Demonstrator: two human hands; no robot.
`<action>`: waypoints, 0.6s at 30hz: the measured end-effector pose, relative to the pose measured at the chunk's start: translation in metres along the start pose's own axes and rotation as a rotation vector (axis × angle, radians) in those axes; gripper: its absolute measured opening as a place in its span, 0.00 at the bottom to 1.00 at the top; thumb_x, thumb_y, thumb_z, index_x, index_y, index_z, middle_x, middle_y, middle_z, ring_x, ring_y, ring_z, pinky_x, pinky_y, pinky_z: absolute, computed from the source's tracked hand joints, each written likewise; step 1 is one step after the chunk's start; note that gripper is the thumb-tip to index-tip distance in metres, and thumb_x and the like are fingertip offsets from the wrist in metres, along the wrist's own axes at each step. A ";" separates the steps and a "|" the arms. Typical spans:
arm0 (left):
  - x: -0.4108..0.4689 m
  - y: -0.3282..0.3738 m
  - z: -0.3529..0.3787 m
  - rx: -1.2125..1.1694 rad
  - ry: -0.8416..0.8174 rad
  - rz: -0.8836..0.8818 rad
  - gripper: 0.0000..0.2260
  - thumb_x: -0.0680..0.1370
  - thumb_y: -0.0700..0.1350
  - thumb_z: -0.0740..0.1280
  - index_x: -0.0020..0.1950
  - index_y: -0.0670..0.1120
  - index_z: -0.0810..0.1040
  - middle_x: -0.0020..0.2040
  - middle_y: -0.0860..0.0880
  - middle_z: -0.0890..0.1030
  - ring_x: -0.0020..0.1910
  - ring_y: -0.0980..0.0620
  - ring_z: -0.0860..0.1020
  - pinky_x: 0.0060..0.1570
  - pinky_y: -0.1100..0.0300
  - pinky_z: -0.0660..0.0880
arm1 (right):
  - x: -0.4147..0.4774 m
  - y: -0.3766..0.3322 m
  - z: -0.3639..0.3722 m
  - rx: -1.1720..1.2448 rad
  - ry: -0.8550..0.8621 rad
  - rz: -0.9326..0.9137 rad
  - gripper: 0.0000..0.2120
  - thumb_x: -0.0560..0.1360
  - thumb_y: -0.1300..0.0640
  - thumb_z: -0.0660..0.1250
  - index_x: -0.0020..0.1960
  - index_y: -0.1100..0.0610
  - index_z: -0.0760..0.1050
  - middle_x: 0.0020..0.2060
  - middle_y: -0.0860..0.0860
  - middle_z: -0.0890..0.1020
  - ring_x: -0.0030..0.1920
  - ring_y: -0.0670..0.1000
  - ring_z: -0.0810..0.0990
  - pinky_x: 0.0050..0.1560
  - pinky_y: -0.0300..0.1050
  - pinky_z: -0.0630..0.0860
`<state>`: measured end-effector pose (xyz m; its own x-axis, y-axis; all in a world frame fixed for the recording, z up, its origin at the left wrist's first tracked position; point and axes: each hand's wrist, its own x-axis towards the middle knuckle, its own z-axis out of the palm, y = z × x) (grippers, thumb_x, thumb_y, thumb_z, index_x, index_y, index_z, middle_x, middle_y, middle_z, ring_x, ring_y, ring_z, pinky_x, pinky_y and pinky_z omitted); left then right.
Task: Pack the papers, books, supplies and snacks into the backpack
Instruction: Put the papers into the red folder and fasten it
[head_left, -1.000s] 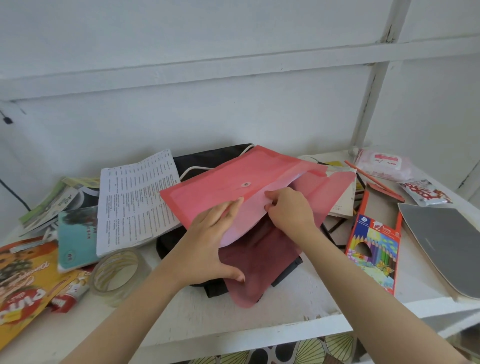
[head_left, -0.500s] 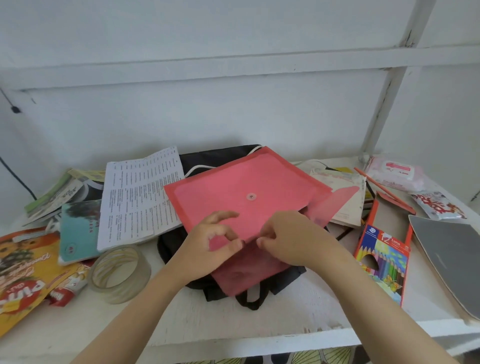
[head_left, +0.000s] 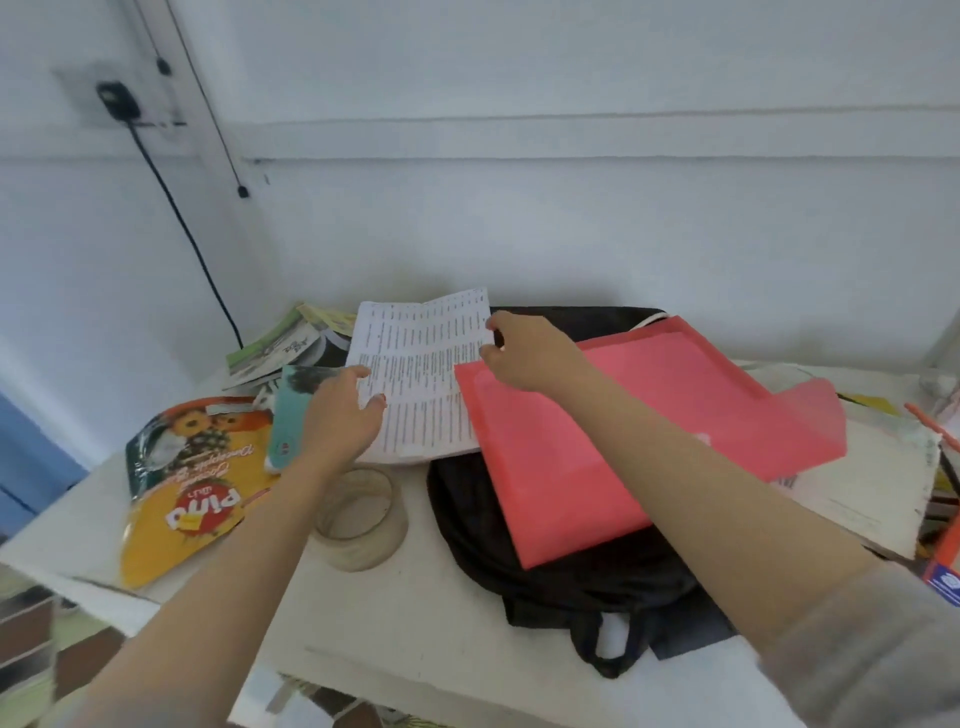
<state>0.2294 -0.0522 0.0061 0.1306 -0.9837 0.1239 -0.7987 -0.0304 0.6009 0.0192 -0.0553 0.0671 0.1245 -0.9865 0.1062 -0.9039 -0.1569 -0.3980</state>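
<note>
The left hand (head_left: 337, 415) and right hand (head_left: 524, 353), apart, pinch opposite edges of the thin white printed paper (head_left: 421, 379) beside the black fabric backpack (head_left: 467, 519); light, floppy, it probably needs both edges held.

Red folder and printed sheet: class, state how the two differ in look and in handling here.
The red folder is plain translucent plastic; the printed sheet is white paper covered in text rows. The left hand and right hand hold the printed sheet by its edges; neither grips the red folder, which lies across the black backpack. Both are flat.
</note>
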 end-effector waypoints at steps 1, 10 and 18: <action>0.006 -0.005 -0.002 0.061 -0.015 -0.010 0.22 0.79 0.46 0.62 0.72 0.45 0.63 0.68 0.42 0.69 0.65 0.42 0.69 0.61 0.49 0.67 | 0.013 0.005 0.011 -0.042 -0.020 0.017 0.20 0.78 0.52 0.57 0.69 0.56 0.65 0.59 0.54 0.77 0.56 0.56 0.76 0.50 0.49 0.71; 0.028 -0.015 0.011 -0.142 -0.020 -0.173 0.23 0.75 0.42 0.66 0.69 0.47 0.63 0.54 0.46 0.74 0.44 0.50 0.76 0.36 0.59 0.72 | 0.057 0.021 0.058 -0.081 -0.065 0.101 0.21 0.76 0.54 0.56 0.69 0.55 0.63 0.59 0.53 0.76 0.61 0.61 0.69 0.61 0.56 0.66; 0.038 -0.003 -0.002 -0.362 0.093 -0.059 0.13 0.75 0.35 0.64 0.53 0.51 0.77 0.64 0.48 0.72 0.52 0.51 0.74 0.46 0.59 0.74 | 0.061 0.020 0.047 0.097 -0.043 0.141 0.24 0.76 0.55 0.59 0.72 0.49 0.62 0.60 0.54 0.77 0.66 0.59 0.66 0.59 0.50 0.65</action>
<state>0.2381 -0.0886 0.0105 0.2362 -0.9613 0.1415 -0.5314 -0.0059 0.8471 0.0278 -0.1211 0.0228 0.0183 -0.9998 0.0044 -0.8704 -0.0181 -0.4921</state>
